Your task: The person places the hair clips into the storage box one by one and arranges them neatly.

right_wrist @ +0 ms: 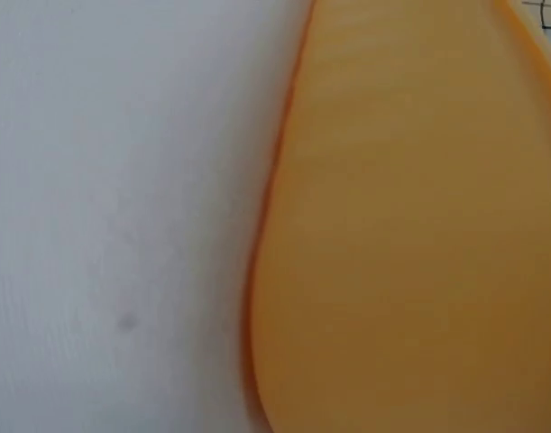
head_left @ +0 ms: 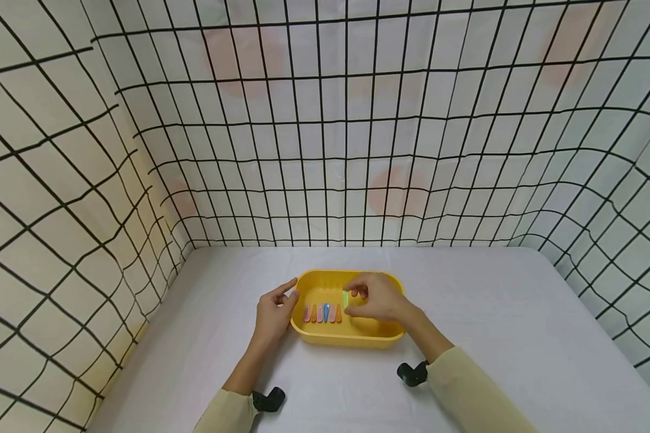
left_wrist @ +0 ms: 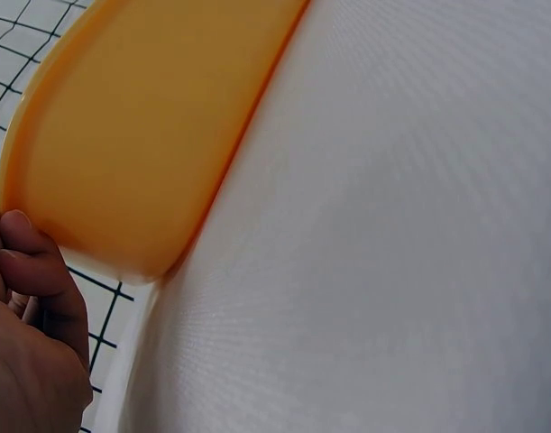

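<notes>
A yellow tray [head_left: 346, 341] stands on the white-covered table. Inside it, left of the middle, several snap hair clips [head_left: 326, 313] lie upright side by side in a row, pink, orange and blue. Over the tray's right half my right hand [head_left: 379, 297] pinches a green hair clip [head_left: 345, 299] between thumb and fingers, to the right of that row. My left hand [head_left: 273, 313] grips the tray's left end at the rim; the left wrist view shows its bent fingers [left_wrist: 45, 271] against the tray wall. From the right wrist view, only the tray's outer wall [right_wrist: 401, 225] shows, without the hand.
A black wire grid [head_left: 346, 159] backed by white cloth rises behind and on both sides. White cloth [head_left: 493, 325] covers the table around the tray. Black wrist cameras [head_left: 413, 374] sit at both sleeve cuffs.
</notes>
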### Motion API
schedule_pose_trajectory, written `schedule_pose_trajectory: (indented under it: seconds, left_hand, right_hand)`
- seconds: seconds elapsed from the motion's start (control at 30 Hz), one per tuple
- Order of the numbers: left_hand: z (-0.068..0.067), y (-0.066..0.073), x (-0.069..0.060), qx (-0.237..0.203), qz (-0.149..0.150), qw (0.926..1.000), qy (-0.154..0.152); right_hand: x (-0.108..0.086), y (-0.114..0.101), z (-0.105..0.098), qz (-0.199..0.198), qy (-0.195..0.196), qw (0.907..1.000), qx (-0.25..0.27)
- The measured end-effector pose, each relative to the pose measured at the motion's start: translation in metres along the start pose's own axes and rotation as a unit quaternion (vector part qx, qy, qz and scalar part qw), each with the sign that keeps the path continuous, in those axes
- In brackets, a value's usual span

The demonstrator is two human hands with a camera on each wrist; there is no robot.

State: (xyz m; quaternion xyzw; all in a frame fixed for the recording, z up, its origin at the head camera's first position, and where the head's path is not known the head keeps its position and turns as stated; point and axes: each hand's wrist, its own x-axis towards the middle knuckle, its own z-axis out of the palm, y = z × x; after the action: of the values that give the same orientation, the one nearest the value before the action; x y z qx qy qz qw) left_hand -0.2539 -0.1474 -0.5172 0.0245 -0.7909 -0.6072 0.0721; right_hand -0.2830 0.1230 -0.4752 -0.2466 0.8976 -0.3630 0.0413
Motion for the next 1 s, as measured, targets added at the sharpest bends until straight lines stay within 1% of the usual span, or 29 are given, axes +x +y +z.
schedule_pose_trajectory:
  seconds: [0.1,0.57,0.7,1.0]
  left_hand:
    - [0.000,0.000,0.000,-0.007,0.005,1.0000,-0.002]
    - [0.001,0.000,0.001,0.002,0.007,1.0000,0.004]
    - [0.001,-0.001,0.001,0.000,0.006,1.0000,0.004]
    - [0.000,-0.001,0.000,0.006,0.008,0.9999,0.002]
  right_hand:
    - [0.002,0.000,0.004,0.005,-0.009,0.9999,-0.004]
    - [0.008,0.005,0.014,0.030,-0.055,0.9977,-0.025]
    - [0.008,0.005,0.017,0.036,-0.056,0.9972,-0.034]
    - [0.007,0.005,0.020,0.029,-0.058,0.9972,-0.036]
